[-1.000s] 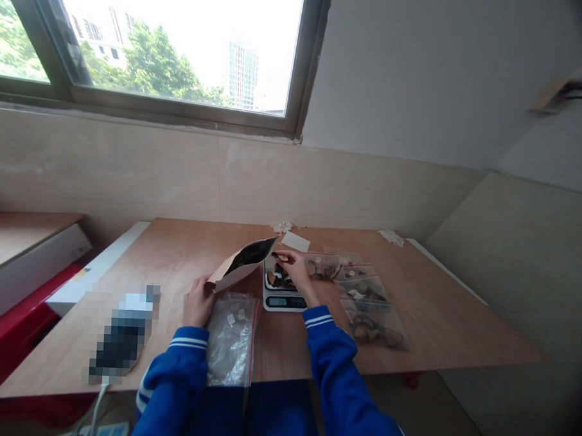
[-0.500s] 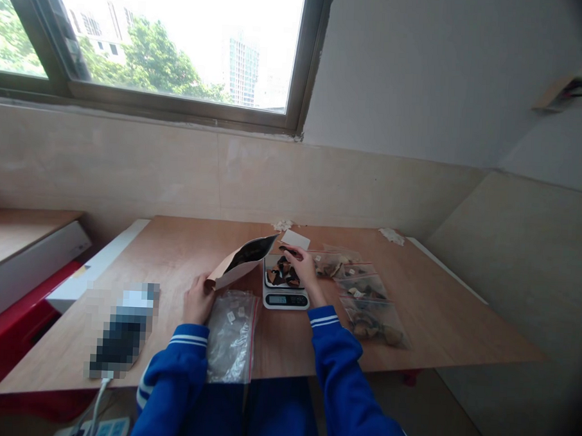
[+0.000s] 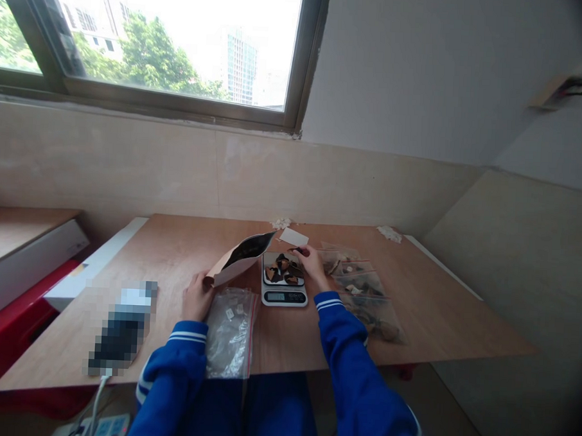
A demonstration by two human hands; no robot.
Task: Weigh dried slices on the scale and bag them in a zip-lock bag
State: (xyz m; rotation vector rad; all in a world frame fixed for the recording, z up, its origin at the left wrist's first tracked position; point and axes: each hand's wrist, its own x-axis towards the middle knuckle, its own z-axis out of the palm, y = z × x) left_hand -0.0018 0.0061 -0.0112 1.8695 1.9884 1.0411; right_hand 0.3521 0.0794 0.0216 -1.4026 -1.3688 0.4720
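My left hand (image 3: 197, 296) grips the lower corner of a kraft paper pouch (image 3: 235, 264) with a black lining, its mouth angled toward a digital kitchen scale (image 3: 284, 297). Several dark brown dried pieces (image 3: 283, 269) lie on the scale's platform. My right hand (image 3: 311, 264) hangs just beyond the scale's right rear corner, fingers pinched together. Whether anything thin lies between them is too small to tell. Just right of it are clear zip bags (image 3: 360, 288) of dried pieces.
A clear zip bag with red edges (image 3: 229, 340) lies on the wooden table (image 3: 441, 302) below the pouch. A white card (image 3: 293, 237) lies behind the scale. A pixelated object (image 3: 121, 329) with a cable sits at left. The window and wall bound the far side.
My right hand has moved right and slightly back along the scale's rear edge. The pieces on the platform look more spread out. The pouch and my left hand stay nearly still.
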